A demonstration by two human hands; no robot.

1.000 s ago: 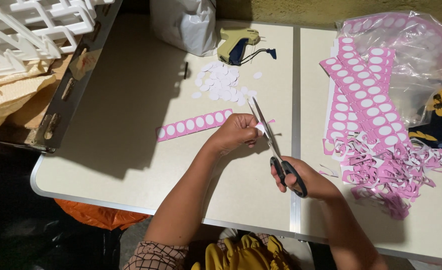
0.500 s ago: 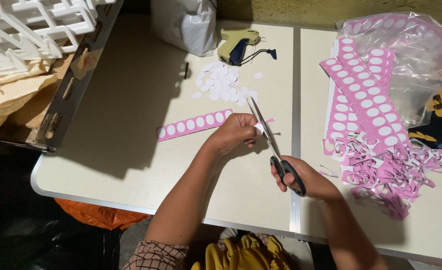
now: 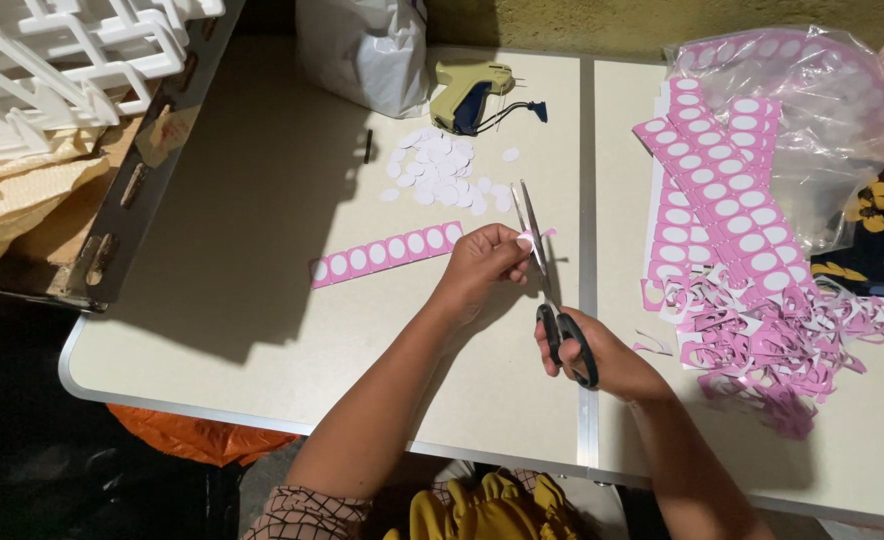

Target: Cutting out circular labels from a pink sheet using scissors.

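Left hand (image 3: 482,262) pinches pink strip (image 3: 387,253) mid-table; right hand (image 3: 592,350) gripping scissors (image 3: 550,290), blades on strip end. Bare tabletop (image 3: 252,300) left; white cutouts (image 3: 442,170) behind, pink scraps (image 3: 762,340) crowd right.

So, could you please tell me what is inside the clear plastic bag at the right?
The plastic bag shows more pink sheets with white ovals; its deeper contents are hidden.
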